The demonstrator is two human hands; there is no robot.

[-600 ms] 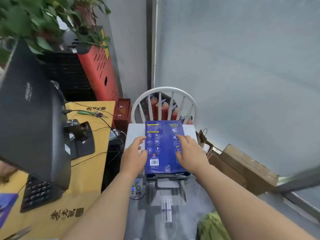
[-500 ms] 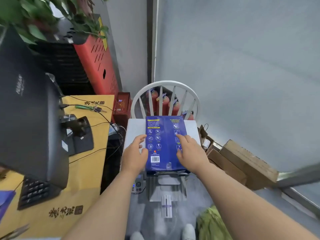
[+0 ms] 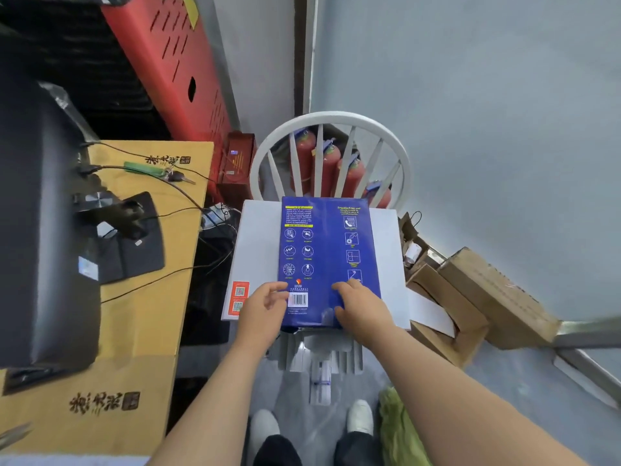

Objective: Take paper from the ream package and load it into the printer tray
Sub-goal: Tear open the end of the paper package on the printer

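Observation:
A blue ream package (image 3: 322, 250) lies flat on the white printer (image 3: 258, 247), which stands on the seat of a white chair (image 3: 331, 117). My left hand (image 3: 263, 306) grips the package's near left corner, next to the barcode. On the near right corner my right hand (image 3: 361, 306) presses down, fingers curled over the wrapper. The package looks sealed, and no loose paper shows. Below my hands, the printer's grey tray (image 3: 319, 358) sticks out towards me.
A yellow desk (image 3: 141, 331) on the left carries a black monitor (image 3: 40, 230), cables and keys. Cardboard boxes (image 3: 487, 297) lie on the floor at the right. Red fire extinguishers (image 3: 331, 166) stand behind the chair. A green cloth (image 3: 400, 428) lies by my shoes.
Both hands have slid from the package's sides to its near end. The view has tilted down, so my shoes now show.

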